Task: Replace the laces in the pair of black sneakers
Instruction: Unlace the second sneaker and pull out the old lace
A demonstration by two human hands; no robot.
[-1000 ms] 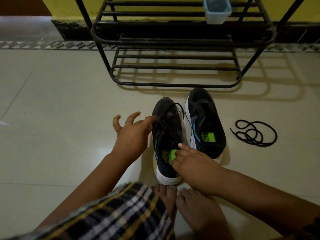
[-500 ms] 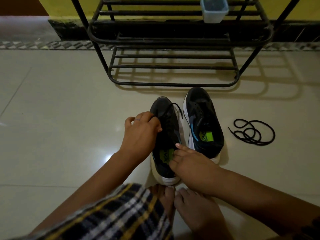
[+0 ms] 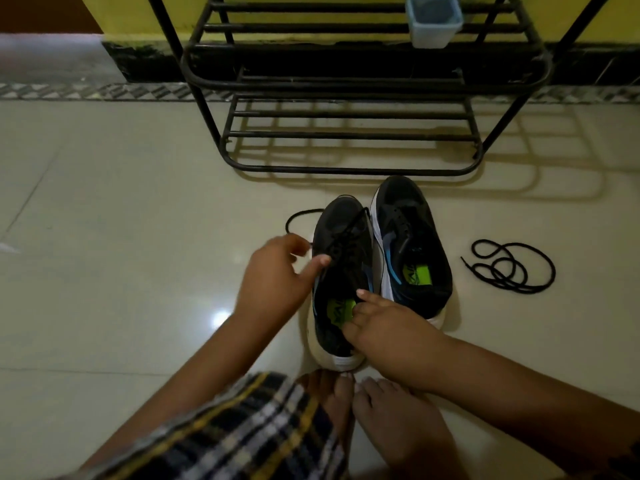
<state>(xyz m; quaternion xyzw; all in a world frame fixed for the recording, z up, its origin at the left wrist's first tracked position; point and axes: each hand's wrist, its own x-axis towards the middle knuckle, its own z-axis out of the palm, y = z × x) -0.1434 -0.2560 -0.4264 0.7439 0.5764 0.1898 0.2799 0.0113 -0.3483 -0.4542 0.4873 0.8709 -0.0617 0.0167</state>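
This looks like a home, likely an entryway: a glossy cream tiled floor (image 3: 104,237), a black metal shoe rack (image 3: 346,84) against a yellow wall (image 3: 606,19) with dark skirting, and a person sitting barefoot on the floor beside 2 sneakers (image 3: 412,237).

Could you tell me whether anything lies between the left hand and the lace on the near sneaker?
Nothing visible does: the left hand is already at the lace of the near sneaker, thumb beside it.
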